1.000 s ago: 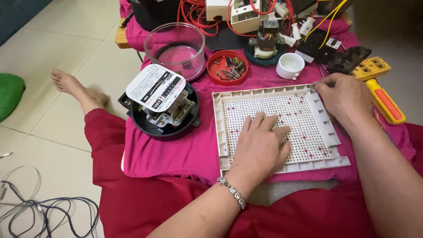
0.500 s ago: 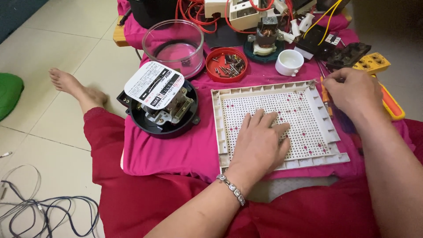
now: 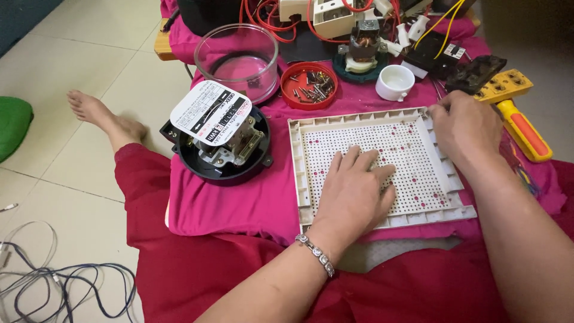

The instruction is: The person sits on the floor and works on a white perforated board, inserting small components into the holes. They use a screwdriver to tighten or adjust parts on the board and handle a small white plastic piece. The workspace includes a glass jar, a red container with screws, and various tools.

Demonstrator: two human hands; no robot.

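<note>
The left hand (image 3: 354,194) lies flat, palm down, fingers spread and open, pressing on the perforated panel (image 3: 412,197), a pale rectangular grid with a raised rim that rests on the pink cloth (image 3: 239,203) over the lap. The panel sits under those fingers and reaches past them on every side. The right hand (image 3: 466,128) rests curled over the panel's far right corner; its fingertips are tucked out of sight, so I cannot tell whether they pinch anything. Left of the panel sits 1 opened round meter (image 3: 218,140). Beyond lie 1 red dish of screws (image 3: 309,85), a white cup (image 3: 394,82), a clear bowl (image 3: 238,60) and a yellow tool (image 3: 517,110), partly hidden by the right hand.
</note>
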